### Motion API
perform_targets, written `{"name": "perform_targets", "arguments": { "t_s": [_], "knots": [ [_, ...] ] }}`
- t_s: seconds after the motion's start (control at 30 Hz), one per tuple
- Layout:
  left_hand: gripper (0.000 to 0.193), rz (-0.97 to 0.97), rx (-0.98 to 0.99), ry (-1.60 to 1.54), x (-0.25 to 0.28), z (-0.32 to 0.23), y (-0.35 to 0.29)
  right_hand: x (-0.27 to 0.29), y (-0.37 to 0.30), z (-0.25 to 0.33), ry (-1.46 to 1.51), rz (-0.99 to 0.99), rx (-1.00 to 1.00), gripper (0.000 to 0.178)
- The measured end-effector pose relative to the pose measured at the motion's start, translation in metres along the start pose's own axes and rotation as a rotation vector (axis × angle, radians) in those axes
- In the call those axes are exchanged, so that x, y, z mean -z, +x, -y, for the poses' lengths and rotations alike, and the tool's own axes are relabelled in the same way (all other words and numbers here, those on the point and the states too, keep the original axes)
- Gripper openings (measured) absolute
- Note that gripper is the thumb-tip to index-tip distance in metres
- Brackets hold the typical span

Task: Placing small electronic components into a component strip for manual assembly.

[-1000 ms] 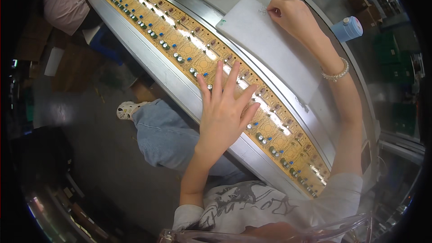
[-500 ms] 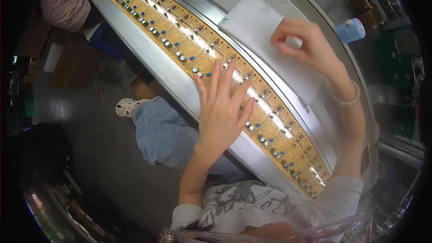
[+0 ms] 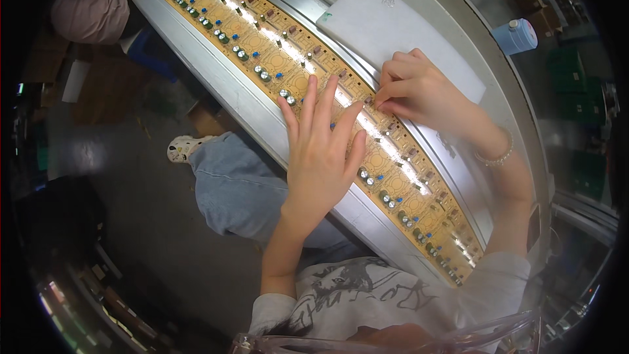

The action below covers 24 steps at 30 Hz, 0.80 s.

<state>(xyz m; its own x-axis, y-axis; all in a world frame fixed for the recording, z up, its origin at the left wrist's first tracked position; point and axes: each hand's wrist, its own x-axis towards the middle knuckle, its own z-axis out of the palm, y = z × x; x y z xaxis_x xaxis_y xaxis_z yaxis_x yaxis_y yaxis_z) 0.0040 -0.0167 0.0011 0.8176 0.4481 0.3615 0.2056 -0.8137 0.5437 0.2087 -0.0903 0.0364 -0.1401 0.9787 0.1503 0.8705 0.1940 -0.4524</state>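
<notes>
A long row of tan circuit boards with blue and silver parts runs along a metal conveyor rail. My left hand lies flat on the boards, fingers spread. My right hand is pinched just above the boards at their far edge, thumb and forefinger together near a small part; what is between the fingertips is too small to make out. A white foam pad lies on the bench beyond my right hand.
A blue-and-white container stands on the bench at the right. Another person in a pinkish top sits further up the line at top left. My knee in jeans and a light shoe show below the rail.
My right hand has come back from the white pad at the far side down to the boards, next to my left hand. My left hand has stayed on the boards.
</notes>
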Motion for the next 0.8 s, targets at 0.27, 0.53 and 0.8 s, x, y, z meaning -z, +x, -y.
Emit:
{"name": "perform_targets", "arguments": {
  "t_s": [0.27,0.53,0.8],
  "knots": [
    [0.033,0.0,-0.001,0.005,-0.002,0.0,0.0,-0.005,-0.004,-0.004,-0.089,-0.073,0.121,0.009],
    [0.035,0.047,-0.032,-0.015,-0.002,-0.001,0.001,0.008,-0.002,0.009,-0.315,-0.053,0.215,0.01],
    [0.04,0.167,-0.074,0.042,-0.001,-0.003,0.003,0.056,0.014,-0.049,-0.169,-0.413,-0.222,0.012]
  ]
}}
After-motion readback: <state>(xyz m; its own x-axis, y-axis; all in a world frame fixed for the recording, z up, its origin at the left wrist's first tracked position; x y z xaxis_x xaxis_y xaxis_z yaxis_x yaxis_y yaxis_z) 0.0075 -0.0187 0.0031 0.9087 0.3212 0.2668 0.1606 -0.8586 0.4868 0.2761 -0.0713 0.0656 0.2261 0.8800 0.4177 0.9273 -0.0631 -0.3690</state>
